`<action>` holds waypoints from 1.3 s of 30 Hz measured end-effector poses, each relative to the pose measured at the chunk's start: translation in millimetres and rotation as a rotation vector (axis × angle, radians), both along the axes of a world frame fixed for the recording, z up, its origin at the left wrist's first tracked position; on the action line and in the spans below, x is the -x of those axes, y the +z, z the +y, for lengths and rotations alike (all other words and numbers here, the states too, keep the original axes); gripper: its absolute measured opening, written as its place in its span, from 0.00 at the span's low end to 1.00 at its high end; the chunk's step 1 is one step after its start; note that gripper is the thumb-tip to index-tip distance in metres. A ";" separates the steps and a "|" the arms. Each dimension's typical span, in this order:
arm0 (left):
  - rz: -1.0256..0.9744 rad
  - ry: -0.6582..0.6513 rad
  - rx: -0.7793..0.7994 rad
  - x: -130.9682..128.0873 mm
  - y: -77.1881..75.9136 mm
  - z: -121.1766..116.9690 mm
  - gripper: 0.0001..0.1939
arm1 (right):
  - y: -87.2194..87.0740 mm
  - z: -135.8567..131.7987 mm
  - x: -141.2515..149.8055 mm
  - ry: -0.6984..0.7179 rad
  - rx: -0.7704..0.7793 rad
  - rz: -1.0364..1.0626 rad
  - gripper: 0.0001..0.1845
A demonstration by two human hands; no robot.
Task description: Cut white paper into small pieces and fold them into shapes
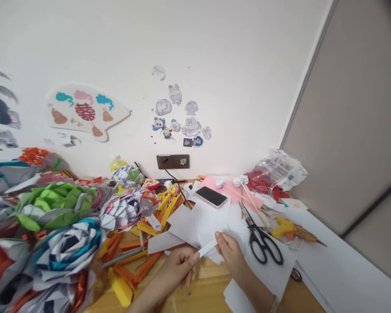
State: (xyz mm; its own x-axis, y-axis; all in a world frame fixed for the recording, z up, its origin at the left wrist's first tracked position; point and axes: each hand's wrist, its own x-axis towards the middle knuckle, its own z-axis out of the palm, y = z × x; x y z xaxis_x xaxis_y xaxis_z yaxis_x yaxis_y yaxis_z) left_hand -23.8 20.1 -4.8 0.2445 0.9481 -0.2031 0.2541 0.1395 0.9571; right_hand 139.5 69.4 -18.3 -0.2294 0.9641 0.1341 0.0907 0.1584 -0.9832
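Observation:
A narrow strip of white paper point(207, 248) is stretched between my two hands above the front of the wooden table. My left hand point(181, 263) pinches its lower left end between thumb and fingers. At the upper right end, my right hand point(228, 251) has its thumb and fingers closed on the same strip. Loose white paper sheets point(195, 224) lie just behind the hands. Black-handled scissors point(263, 243) rest on paper to the right of my right hand.
Folded paper flowers point(57, 202) crowd the left side, beside orange and yellow paper strips point(124, 278). A phone point(211, 196) lies behind the sheets. A yellow glue gun point(291, 230) sits at right. Plastic packaging point(280, 169) stands in the corner by the wall socket point(172, 161).

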 end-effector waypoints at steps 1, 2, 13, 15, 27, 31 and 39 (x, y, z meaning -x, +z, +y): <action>0.011 0.020 -0.022 0.8 0.9 -0.1 0.27 | 0.9 0.1 -0.4 0.002 -0.004 0.004 0.30; 0.025 0.037 -0.042 1.1 1.9 -0.4 0.27 | 1.6 0.1 -0.7 0.002 -0.013 0.004 0.30; -0.174 0.447 -0.094 9.3 0.8 5.9 0.25 | -1.8 2.6 0.0 0.028 0.117 0.151 0.30; -0.207 0.684 -0.191 16.9 3.3 9.0 0.26 | -1.9 3.6 -2.6 0.001 0.054 0.114 0.28; -0.315 0.621 -0.174 11.9 4.8 9.9 0.34 | 6.0 -3.1 -8.2 0.089 -0.646 -0.679 0.19; -0.210 0.562 -0.180 5.0 2.7 6.4 0.27 | 4.6 -1.5 -8.1 0.129 -0.701 -0.754 0.14; -0.023 0.487 -0.112 -2.4 0.5 0.9 0.24 | 6.9 -2.0 -9.5 0.145 -0.749 -0.728 0.15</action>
